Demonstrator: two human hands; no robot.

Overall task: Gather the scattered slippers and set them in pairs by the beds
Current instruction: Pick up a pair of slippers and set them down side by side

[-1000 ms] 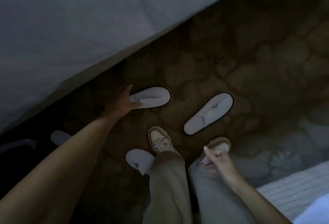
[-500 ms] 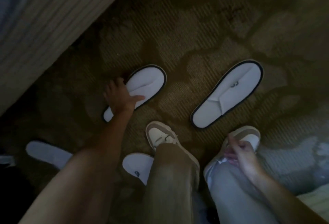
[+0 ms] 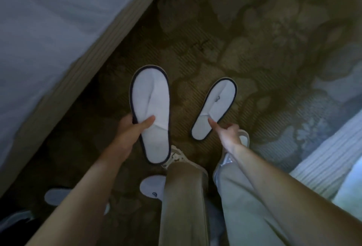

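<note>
My left hand (image 3: 130, 132) grips a white slipper with dark trim (image 3: 151, 108) and holds it off the carpet, thumb across its sole side. A second white slipper (image 3: 214, 106) lies on the carpet to the right. My right hand (image 3: 228, 132) reaches to it, one finger touching its lower middle, with nothing held. A third slipper (image 3: 151, 186) lies behind my left leg, partly hidden. A fourth (image 3: 53, 195) shows at the lower left under my left forearm.
A bed with white sheets and a striped base (image 3: 64, 63) fills the upper left. Another bed's edge (image 3: 329, 159) sits at the right. My two feet in light sneakers (image 3: 177, 157) stand on the patterned carpet (image 3: 254, 40) between the beds.
My left hand has lifted the slipper off the carpet and turned it lengthwise. My right hand has moved forward from my knee to touch the second slipper.
</note>
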